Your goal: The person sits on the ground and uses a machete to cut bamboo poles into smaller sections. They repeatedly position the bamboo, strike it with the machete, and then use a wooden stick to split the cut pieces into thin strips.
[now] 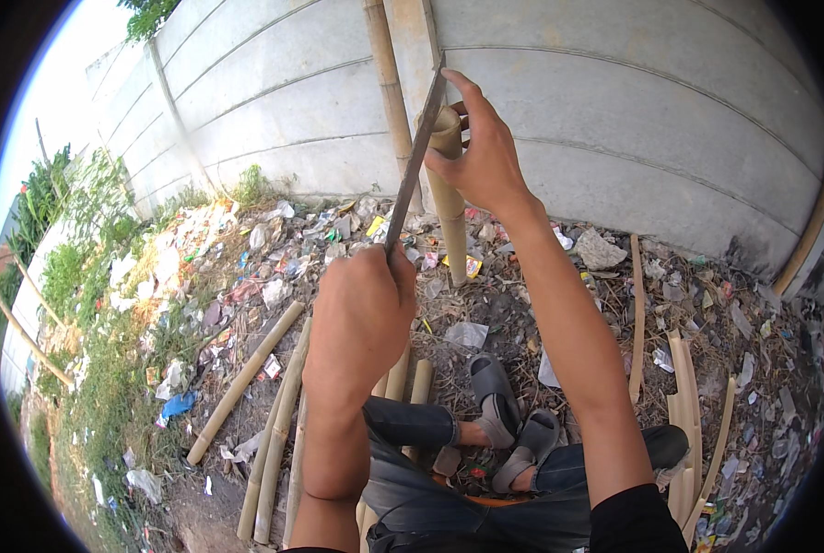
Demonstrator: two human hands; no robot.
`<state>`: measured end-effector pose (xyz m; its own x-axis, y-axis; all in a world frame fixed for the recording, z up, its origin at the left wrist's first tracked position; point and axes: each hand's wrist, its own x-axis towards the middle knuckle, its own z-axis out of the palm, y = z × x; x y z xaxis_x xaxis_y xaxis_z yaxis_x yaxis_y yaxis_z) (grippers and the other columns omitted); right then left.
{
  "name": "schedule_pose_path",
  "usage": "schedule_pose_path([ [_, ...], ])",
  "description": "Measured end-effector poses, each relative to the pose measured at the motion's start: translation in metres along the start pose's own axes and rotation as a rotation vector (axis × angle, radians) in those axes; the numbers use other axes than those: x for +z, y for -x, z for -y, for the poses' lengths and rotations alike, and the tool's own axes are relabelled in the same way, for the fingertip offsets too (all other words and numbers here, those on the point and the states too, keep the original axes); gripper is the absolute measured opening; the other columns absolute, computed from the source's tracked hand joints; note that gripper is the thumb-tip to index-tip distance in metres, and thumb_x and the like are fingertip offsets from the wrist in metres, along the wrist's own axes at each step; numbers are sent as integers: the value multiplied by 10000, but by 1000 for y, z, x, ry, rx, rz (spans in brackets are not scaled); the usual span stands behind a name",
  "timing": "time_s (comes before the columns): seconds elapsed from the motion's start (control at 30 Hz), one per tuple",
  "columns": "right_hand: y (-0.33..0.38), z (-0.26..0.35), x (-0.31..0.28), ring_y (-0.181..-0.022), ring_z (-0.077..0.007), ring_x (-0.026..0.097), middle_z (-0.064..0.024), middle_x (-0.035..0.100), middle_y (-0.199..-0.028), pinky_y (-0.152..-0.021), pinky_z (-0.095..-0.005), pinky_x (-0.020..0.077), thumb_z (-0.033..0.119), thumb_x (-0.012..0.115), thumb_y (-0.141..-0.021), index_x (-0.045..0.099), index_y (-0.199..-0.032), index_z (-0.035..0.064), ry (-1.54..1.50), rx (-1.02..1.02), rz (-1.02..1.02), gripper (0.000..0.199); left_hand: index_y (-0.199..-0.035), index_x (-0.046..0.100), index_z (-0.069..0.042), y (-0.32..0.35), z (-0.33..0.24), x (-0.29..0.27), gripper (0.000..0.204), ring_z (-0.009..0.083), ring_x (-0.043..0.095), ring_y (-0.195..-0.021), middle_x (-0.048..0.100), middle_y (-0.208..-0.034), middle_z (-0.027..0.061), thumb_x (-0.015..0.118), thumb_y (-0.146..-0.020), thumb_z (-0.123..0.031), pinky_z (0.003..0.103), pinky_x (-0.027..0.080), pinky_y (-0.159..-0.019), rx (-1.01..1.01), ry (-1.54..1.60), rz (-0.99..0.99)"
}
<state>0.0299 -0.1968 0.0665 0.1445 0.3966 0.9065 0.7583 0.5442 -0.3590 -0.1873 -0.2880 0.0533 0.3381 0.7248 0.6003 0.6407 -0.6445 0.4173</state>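
My left hand (361, 313) is closed in a fist around the handle end of a long dark machete (412, 170), whose grip it hides. The blade slants up and away to the right, crossing beside the open top of an upright bamboo pole (450, 226). Around the upper part of that pole curl the thumb and some fingers of my right hand (487, 152). Its index finger reaches up to the blade near the tip. Whether the blade touches the bamboo rim I cannot tell. The pole's lower end stands on the littered ground.
Several cut bamboo lengths (246, 382) lie on the ground at left and by my legs. Split bamboo strips (683, 415) lie at right. A grey panel wall (633, 111) rises behind, with a bamboo pole (389, 83) leaning there. A rock-like chunk (601, 249) sits among litter beyond my grey sandals (495, 392).
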Motion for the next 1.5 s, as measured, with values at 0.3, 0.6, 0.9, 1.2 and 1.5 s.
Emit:
schedule_pose_path([
  [0.3,0,3,1,-1046,-329,653,-156,649,-1204,-933,-427,539,111,828,-719,416,-1525,167,76,9,32,907,-713,633,79,-2,4,-6,374,466,624,-615,591,-614,280,555,-1009,-136,519,474,-605,24,-46,0],
  [0.6,0,10,9,-1133,-373,632,-172,638,-1228,-975,-458,522,154,836,-727,385,-1536,186,101,36,23,927,-690,593,58,-1,4,-3,354,492,593,-610,569,-605,292,577,-984,-138,560,466,-599,20,-16,-25],
  [0.9,0,12,11,-1074,-364,650,-176,648,-1156,-932,-452,536,120,826,-738,395,-1530,182,110,52,3,904,-696,602,59,-4,5,-6,356,484,596,-607,569,-602,292,570,-992,-137,556,470,-607,27,-22,-7],
  [1.2,0,8,5,-1096,-363,625,-162,618,-1140,-928,-477,538,90,809,-755,364,-1542,155,102,23,4,907,-722,589,61,-5,10,-6,361,499,573,-638,569,-640,292,564,-1012,-152,566,426,-628,78,-89,-5],
  [1.5,1,8,4,-1080,-373,644,-186,621,-1136,-912,-466,550,91,806,-752,370,-1547,166,149,6,17,911,-716,591,63,-12,13,-13,355,509,580,-679,583,-674,301,576,-994,-157,573,437,-671,82,-99,26],
])
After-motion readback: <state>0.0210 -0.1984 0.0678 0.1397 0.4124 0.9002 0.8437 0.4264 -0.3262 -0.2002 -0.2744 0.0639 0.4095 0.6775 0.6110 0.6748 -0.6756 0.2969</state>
